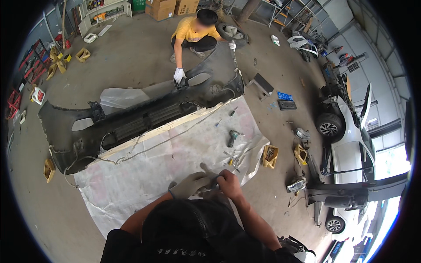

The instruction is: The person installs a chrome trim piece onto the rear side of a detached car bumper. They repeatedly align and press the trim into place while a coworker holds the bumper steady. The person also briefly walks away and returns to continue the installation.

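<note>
Clock positions are read from the person's hands. A grey floor [272, 210] runs throughout; a creased white sheet [175, 162] covers it from 8 to 2 o'clock. Red racks [35, 65] stand at 10, an open cabinet [105, 16] at 11, cartons [160, 9] just short of 12, a pale wall [381, 76] at 2.

A yellow tub [49, 171] sits at 9. A cable [117, 162] trails over the near edge of a dark bumper [131, 126] onto the sheet. The bumper lies from 10 to 12, standing between the person and a crouched co-worker [193, 30], whose white-gloved hands touch it. The gloved left hand [190, 185] meets the bare right hand [229, 184] above the sheet's near part. Between them is grey fabric [212, 175], with the right fingers closed on it; the left's grip cannot be told. A drill [233, 138] lies at 1, a stool [261, 83] beyond it. A headlamp [296, 184] and white car [348, 160] occupy 3.
</note>
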